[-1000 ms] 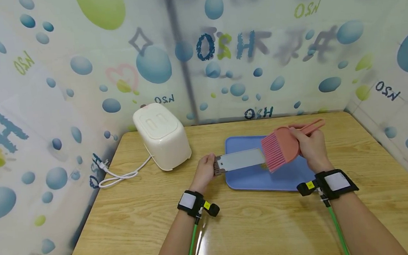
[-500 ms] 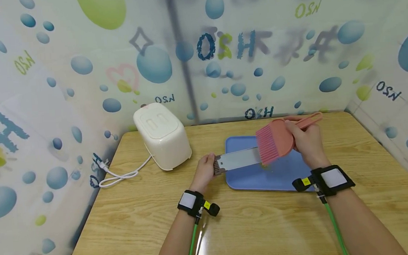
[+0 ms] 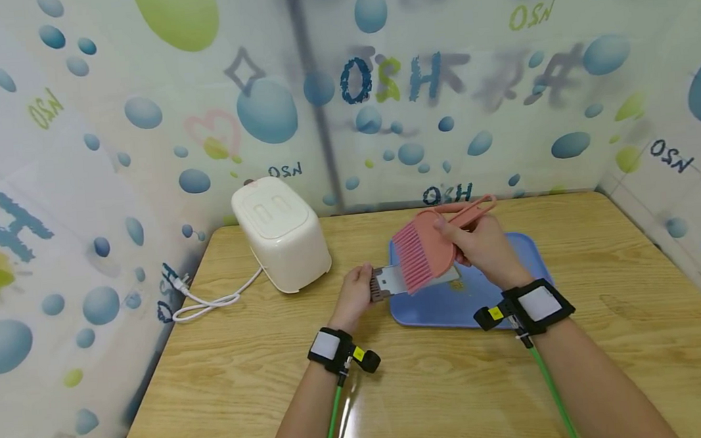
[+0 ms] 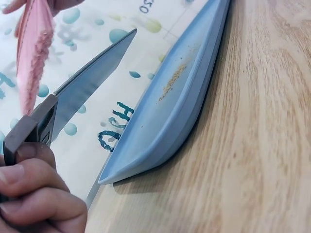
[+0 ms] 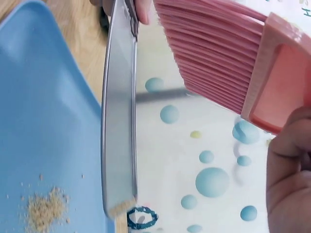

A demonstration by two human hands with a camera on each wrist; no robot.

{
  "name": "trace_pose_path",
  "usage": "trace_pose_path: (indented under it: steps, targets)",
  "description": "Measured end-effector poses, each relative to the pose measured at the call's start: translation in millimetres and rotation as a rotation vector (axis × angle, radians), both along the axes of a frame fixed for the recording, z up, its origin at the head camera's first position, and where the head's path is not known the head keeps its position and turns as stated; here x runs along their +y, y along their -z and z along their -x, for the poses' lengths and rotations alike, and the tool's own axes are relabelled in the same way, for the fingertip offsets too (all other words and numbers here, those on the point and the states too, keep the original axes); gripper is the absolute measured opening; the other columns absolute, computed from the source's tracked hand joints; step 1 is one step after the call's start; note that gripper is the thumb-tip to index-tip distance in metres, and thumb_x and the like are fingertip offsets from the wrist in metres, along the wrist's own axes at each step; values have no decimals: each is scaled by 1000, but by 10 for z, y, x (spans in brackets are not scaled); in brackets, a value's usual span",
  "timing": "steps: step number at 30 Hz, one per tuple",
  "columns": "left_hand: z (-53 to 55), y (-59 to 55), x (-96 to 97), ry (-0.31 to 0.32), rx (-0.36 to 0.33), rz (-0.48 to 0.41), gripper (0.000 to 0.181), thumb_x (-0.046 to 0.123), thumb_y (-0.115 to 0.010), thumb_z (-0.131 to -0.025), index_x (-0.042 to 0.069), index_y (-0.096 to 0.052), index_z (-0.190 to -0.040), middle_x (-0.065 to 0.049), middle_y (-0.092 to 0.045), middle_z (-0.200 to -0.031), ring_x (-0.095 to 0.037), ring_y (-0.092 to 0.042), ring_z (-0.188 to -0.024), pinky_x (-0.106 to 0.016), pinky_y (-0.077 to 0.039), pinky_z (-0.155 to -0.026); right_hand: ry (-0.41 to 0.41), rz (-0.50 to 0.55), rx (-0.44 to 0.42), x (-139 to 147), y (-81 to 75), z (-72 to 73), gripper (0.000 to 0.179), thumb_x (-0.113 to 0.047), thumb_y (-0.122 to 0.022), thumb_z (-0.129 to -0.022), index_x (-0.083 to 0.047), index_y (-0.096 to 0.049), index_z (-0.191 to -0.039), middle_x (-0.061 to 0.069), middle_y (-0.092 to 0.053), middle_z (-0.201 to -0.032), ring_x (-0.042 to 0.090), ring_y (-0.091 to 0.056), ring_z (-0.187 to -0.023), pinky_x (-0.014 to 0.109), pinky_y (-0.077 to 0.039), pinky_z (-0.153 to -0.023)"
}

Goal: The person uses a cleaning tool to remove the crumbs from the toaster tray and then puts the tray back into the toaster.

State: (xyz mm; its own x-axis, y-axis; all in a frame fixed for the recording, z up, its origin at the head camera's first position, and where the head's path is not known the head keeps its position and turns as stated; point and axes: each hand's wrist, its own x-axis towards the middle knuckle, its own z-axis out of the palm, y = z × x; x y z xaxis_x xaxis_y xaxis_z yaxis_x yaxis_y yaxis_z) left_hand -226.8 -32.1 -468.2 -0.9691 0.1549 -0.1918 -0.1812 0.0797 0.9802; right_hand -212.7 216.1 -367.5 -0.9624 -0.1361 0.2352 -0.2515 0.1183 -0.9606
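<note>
My left hand (image 3: 351,299) grips the brown-grey handle end of a flat metal crumb tray (image 5: 119,111), held above the left part of a blue tray (image 3: 424,313). My right hand (image 3: 490,253) holds a pink brush (image 3: 437,241) over the crumb tray. In the head view, its bristles cover part of the metal near the handle; in the right wrist view they appear apart from it. A small heap of crumbs (image 5: 46,209) lies in the blue tray, and some crumbs sit at the crumb tray's far end.
A cream toaster (image 3: 281,241) stands left of the blue tray. Its white cord (image 3: 206,305) and plug lie near the table's left edge. A bubble-patterned wall covering (image 3: 384,169) rises behind the wooden table (image 3: 429,390).
My right hand has moved left with the brush, from the crumb tray's far end toward its handle. My left hand and the crumb tray have hardly moved.
</note>
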Motion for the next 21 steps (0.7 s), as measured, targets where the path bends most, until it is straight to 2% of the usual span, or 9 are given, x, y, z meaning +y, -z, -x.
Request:
trace_pose_path:
  steps: [3,7,13,21]
  targets:
    - [-1,5,13,-7,1,0,46,35,-35,-113,-3,-57,-127,-10,-60,-98,-16,-59,-81,-27,-50,-66,-51,-14,3,-75,22,0,47,-24,-63,-104,-2,-53,-144,6,-67,-69,15,-42,-41,33,-33,-38]
    - [-5,-2,21,-6,6,-3,46,36,-35,-112,-3,-57,-126,-8,-59,-97,-15,-58,-80,-27,-49,-66,-96,-44,2,-161,68,0,49,-25,-63,-103,-4,-51,-145,9,-64,-67,17,-45,-43,32,-37,-40]
    - [-17,-12,20,1,16,-4,46,36,-35,-112,-2,-58,-124,-6,-56,-95,-14,-55,-78,-26,-48,-64,-130,-90,-21,-226,157,22,51,-26,-62,-104,-4,-49,-147,11,-62,-64,17,-50,-46,33,-42,-43]
    - [-10,-29,10,4,11,-13,44,33,-33,-113,-2,-58,-123,-5,-55,-94,-14,-54,-78,-26,-47,-64,-174,-78,-55,-202,206,50,51,-25,-59,-105,-1,-45,-149,12,-64,-68,17,-54,-49,37,-47,-46]
